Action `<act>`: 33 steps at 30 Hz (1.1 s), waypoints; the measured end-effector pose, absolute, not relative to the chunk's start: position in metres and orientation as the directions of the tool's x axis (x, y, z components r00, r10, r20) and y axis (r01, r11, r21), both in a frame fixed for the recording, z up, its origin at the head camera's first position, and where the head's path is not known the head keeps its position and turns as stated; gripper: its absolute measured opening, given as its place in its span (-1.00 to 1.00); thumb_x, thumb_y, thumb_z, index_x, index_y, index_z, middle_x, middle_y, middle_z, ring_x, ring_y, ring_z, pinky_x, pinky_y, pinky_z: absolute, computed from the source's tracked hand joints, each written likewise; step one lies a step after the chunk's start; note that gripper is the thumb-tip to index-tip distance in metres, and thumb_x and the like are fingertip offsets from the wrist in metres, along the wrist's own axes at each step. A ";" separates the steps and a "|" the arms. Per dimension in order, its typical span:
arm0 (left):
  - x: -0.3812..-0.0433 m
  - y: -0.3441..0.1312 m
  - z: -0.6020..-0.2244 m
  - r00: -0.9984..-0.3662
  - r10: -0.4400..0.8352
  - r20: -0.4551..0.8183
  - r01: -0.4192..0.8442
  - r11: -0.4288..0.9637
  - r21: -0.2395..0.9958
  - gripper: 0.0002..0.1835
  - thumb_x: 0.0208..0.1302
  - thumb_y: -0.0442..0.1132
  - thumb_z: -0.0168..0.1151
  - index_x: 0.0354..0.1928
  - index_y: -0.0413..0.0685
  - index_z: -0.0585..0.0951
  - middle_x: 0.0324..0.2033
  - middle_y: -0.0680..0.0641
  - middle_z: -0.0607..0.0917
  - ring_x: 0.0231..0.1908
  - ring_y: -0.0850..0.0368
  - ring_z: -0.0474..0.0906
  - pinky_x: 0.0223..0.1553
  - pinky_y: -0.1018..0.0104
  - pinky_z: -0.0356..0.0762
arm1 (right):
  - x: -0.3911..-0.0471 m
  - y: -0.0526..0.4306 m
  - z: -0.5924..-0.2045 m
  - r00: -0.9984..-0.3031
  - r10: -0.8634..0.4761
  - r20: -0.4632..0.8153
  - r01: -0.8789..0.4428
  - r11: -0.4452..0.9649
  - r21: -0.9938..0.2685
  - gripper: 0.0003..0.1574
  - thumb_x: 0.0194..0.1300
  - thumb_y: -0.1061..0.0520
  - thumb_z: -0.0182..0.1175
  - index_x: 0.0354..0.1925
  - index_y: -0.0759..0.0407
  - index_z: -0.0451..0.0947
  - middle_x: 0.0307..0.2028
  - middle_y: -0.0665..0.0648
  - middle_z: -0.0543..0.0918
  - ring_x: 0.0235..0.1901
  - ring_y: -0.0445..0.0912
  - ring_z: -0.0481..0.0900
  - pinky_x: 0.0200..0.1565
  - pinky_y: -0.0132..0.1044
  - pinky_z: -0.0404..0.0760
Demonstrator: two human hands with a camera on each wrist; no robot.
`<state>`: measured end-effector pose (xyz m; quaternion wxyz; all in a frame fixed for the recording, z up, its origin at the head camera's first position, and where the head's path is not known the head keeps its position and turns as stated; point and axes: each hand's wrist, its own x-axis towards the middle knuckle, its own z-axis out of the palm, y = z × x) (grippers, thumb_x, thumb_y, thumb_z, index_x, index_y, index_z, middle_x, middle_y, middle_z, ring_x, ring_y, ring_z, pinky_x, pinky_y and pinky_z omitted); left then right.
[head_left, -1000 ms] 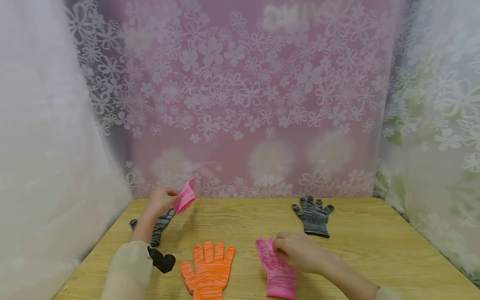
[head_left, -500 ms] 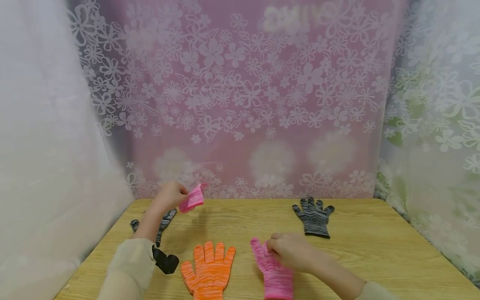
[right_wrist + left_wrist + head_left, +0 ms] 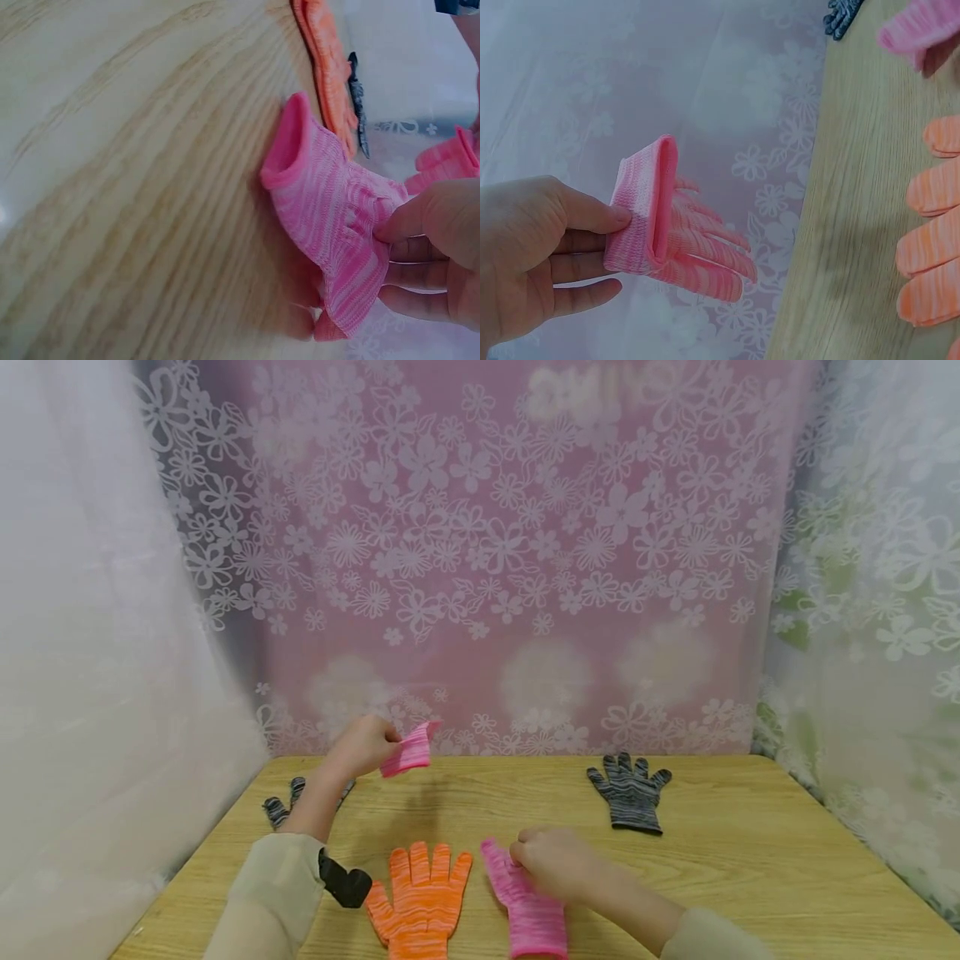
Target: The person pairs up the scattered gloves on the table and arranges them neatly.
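Observation:
My left hand (image 3: 365, 745) pinches a pink knit glove (image 3: 641, 217) by its cuff between thumb and fingers, in the air above the back left of the table. In the left wrist view that glove's fingers hang off to the right. With my right hand (image 3: 558, 864) I pinch a second pink knit glove (image 3: 536, 927) near its finger end, low over the front of the table. Its cuff opening faces the person, and in the right wrist view it gapes. Part of this glove is hidden under the right hand.
An orange glove (image 3: 422, 902) lies flat at the front, fingers pointing away. One grey-black glove (image 3: 630, 793) lies at the back right. Another grey-black glove (image 3: 277, 810) at the back left is partly covered by the left forearm. A floral curtain (image 3: 510, 568) hangs behind the wooden table (image 3: 750, 860).
My left hand has carried its pink glove to the right. My right hand has moved left with the other pink glove, closer to the orange one.

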<state>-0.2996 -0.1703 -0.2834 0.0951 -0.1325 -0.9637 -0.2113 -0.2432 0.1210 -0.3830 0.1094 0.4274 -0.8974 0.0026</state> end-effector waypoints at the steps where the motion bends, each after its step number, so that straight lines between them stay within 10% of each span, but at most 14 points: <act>1: -0.299 -0.169 -0.283 -0.945 0.218 0.242 0.300 0.875 0.381 -0.83 0.20 -0.33 0.14 -0.30 -0.20 0.71 -0.49 -0.05 0.66 -0.58 0.18 0.46 -0.49 0.29 0.41 | -0.243 0.119 -0.385 -0.609 -0.768 0.200 -0.764 0.635 0.112 -0.86 0.03 0.24 0.26 -0.51 0.01 0.52 -0.55 -0.10 0.41 -0.59 -0.23 0.41 -0.57 -0.37 0.38; 8: -0.299 -0.158 -0.281 -0.939 0.251 0.233 0.326 0.865 0.381 -0.82 0.20 -0.34 0.12 -0.49 -0.16 0.68 -0.70 0.02 0.49 -0.69 0.21 0.23 -0.58 0.33 0.23 | -0.241 0.111 -0.402 -0.620 -0.762 0.188 -0.755 0.644 0.121 -0.84 0.03 0.24 0.26 -0.54 -0.01 0.52 -0.56 -0.11 0.40 -0.61 -0.26 0.38 -0.62 -0.36 0.33; 27: -0.298 -0.131 -0.289 -0.912 0.334 0.237 0.403 0.840 0.364 -0.87 0.17 -0.33 0.20 -0.33 -0.16 0.72 -0.47 -0.03 0.67 -0.56 0.21 0.49 -0.40 0.26 0.50 | -0.228 0.151 -0.402 -0.406 -0.907 0.116 -0.906 0.416 0.082 -0.82 0.05 -0.13 0.28 -0.41 -0.10 0.57 -0.43 -0.21 0.36 -0.49 -0.40 0.26 -0.53 -0.57 0.16; 33: -0.293 -0.117 -0.296 -0.892 0.375 0.254 0.447 0.820 0.357 -0.89 0.16 -0.35 0.21 -0.36 -0.17 0.71 -0.48 -0.02 0.67 -0.53 0.22 0.50 -0.38 0.27 0.51 | -0.224 0.153 -0.407 -0.450 -0.885 0.122 -0.886 0.459 0.065 -0.75 0.05 -0.15 0.28 -0.34 -0.07 0.55 -0.36 -0.17 0.37 -0.42 -0.36 0.29 -0.53 -0.53 0.18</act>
